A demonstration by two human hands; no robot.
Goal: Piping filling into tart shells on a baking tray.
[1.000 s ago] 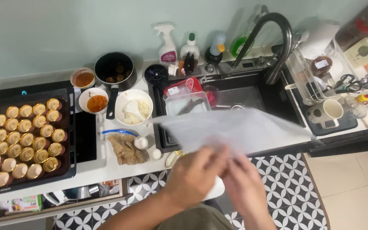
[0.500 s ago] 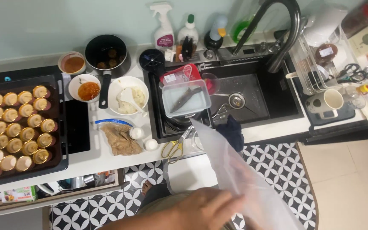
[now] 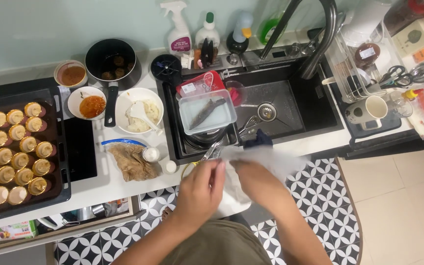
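both hands, left hand (image 3: 201, 189) and right hand (image 3: 255, 182), have fingers closed on a crumpled clear plastic bag (image 3: 266, 162), apparently empty and unfilled, above the surface (image 3: 123, 189) edge.

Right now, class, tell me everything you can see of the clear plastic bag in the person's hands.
The plastic bag is thin, see-through and whitish, crumpled into soft folds rather than spread flat. It sits in front of the person's body, just below the counter's front edge by the sink, over the patterned floor. The left hand pinches its left side and the right hand grips it from beneath, bunching the film between them. Its upper right part fans out loose. Whether anything is inside cannot be told.
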